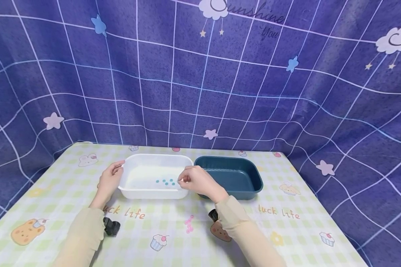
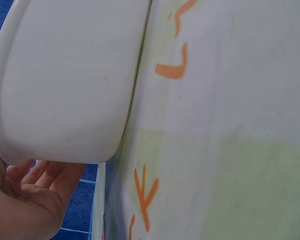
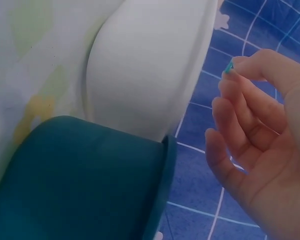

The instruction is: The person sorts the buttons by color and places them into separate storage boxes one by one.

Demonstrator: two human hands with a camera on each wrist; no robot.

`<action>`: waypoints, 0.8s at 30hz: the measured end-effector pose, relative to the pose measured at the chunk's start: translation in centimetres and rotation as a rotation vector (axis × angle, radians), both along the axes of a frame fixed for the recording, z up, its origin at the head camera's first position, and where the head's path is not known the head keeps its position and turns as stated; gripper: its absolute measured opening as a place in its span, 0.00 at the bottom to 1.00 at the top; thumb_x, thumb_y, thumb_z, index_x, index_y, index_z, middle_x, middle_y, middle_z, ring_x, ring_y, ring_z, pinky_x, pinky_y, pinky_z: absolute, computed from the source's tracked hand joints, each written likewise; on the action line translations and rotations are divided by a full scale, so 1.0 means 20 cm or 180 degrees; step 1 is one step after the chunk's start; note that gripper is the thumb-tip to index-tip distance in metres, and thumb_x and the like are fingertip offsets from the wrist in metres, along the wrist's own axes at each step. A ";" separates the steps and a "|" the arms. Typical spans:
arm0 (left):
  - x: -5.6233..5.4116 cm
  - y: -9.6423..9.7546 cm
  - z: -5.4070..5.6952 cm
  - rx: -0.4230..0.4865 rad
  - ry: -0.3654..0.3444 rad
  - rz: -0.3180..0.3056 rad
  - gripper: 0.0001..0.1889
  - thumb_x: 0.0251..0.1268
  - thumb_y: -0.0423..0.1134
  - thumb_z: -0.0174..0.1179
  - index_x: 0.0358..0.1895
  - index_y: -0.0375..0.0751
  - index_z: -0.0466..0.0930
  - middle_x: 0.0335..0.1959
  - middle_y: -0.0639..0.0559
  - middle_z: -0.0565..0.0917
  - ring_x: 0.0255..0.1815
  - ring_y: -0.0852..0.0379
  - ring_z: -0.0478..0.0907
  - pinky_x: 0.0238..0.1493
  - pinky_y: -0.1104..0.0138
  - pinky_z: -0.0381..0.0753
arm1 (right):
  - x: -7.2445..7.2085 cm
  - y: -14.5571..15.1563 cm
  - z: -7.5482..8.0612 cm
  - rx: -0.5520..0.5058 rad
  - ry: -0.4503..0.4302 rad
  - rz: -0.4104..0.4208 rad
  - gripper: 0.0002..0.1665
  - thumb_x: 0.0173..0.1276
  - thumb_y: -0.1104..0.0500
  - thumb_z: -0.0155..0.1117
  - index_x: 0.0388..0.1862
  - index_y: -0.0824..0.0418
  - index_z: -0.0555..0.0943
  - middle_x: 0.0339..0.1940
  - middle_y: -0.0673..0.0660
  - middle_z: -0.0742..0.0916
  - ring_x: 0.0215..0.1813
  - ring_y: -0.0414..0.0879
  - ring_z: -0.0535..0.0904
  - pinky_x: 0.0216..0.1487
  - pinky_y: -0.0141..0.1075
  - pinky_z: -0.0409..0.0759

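Note:
Over the right part of a white plastic tub [image 1: 138,172], my right hand [image 1: 200,181] pinches a small teal piece [image 3: 229,67] between thumb and index fingertip. The other fingers are loosely bent. Several small round teal pieces [image 1: 166,183] lie on the tub's floor, just left of that hand. My left hand [image 1: 109,181] holds the tub's left end, its thumb at the rim and its fingers against the outer wall. In the left wrist view, the tub's wall [image 2: 70,90] hides part of the left fingers [image 2: 65,182].
A dark teal tub [image 1: 232,176] stands right beside the white one, partly behind my right hand. A small cluster of pink spots [image 1: 189,224] shows on the checked tablecloth [image 1: 173,218] in front. A blue grid-patterned curtain [image 1: 187,92] hangs behind the table.

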State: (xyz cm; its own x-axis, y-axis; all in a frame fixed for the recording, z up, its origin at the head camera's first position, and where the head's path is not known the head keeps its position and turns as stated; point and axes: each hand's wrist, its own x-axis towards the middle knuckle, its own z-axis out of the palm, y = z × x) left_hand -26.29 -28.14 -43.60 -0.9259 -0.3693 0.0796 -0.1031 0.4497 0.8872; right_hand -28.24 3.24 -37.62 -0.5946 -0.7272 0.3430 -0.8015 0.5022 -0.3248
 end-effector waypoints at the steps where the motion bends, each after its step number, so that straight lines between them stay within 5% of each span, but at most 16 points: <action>1: 0.00 0.00 0.00 0.0000 0.0001 -0.0001 0.24 0.73 0.46 0.38 0.69 0.44 0.61 0.66 0.38 0.69 0.67 0.36 0.62 0.63 0.34 0.35 | -0.01 -0.01 0.00 0.0012 -0.0009 -0.0013 0.06 0.59 0.62 0.63 0.32 0.57 0.87 0.28 0.47 0.84 0.29 0.34 0.77 0.34 0.22 0.74; 24: 0.00 0.00 0.00 0.0023 -0.0002 -0.0009 0.24 0.74 0.46 0.38 0.69 0.45 0.61 0.67 0.39 0.68 0.68 0.37 0.63 0.64 0.35 0.37 | -0.11 -0.22 -0.06 0.0240 -0.0051 -0.0020 0.05 0.59 0.59 0.65 0.31 0.57 0.86 0.24 0.46 0.80 0.26 0.33 0.70 0.31 0.19 0.68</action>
